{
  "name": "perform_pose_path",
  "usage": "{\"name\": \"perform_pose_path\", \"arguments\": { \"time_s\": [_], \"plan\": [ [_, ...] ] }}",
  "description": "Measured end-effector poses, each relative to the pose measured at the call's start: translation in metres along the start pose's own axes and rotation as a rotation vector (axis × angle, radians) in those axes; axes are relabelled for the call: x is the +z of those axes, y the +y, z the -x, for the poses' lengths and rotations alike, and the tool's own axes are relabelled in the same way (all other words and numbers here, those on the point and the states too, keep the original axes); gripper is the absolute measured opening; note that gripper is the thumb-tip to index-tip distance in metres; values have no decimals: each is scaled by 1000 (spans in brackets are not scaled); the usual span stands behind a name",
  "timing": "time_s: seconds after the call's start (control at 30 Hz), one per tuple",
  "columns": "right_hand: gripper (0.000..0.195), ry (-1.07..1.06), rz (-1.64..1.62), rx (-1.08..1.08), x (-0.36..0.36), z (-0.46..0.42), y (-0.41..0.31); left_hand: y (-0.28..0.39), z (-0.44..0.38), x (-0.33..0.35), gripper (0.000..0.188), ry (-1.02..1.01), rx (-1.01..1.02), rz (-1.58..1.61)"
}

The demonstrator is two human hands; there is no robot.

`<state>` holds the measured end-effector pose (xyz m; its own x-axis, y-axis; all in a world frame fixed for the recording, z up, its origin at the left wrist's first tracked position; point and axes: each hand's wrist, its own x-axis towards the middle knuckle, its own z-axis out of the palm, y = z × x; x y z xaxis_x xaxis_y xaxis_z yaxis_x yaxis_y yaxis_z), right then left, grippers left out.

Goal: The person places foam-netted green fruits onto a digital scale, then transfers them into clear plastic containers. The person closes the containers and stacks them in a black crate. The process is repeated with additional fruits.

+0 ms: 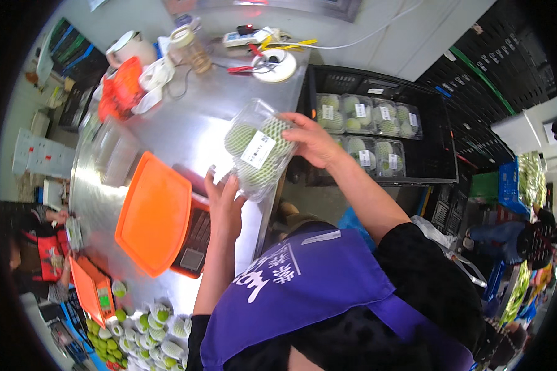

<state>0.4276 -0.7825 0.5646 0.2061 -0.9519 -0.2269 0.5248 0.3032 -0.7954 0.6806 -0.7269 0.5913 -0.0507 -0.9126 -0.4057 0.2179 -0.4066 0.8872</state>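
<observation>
My right hand (313, 141) grips the upper right edge of a clear plastic clamshell box (260, 148) with green fruit in foam net sleeves and a white label on its lid. The box is tilted above the steel table (204, 134). My left hand (225, 195) is at the box's lower left corner, its fingers apart; whether they touch it I cannot tell. Beside that hand is a weighing scale (192, 259) with an orange tray (155, 215). To the right, a black plastic crate (427, 162) holds several similar boxes (359, 111) in rows.
Net-sleeved fruit (158, 334) and bare green fruit (104, 345) lie at the lower left. A second orange scale (93, 290) stands near a co-worker (42, 250). Pliers (241, 69), a white tape roll (281, 69), a bottle (192, 51) and plastic bags (125, 88) line the far side.
</observation>
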Motion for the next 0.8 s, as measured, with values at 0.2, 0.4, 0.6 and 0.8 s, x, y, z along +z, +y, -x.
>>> {"name": "perform_pose_path", "arguments": {
  "time_s": [0.2, 0.4, 0.6, 0.8],
  "plan": [
    [62, 113, 264, 56, 13, -21, 21, -36, -54, -18, 92, 22, 92, 202],
    [70, 257, 1194, -171, -5, -90, 48, -53, -107, -22, 73, 337, 343, -427],
    [91, -217, 1830, -515, 39, -68, -4, -40, -85, -35, 95, 240, 383, -580],
    [93, -616, 2089, -665, 47, -98, 6, -46, -76, -12, 103, 282, 600, -1034]
  ]
}}
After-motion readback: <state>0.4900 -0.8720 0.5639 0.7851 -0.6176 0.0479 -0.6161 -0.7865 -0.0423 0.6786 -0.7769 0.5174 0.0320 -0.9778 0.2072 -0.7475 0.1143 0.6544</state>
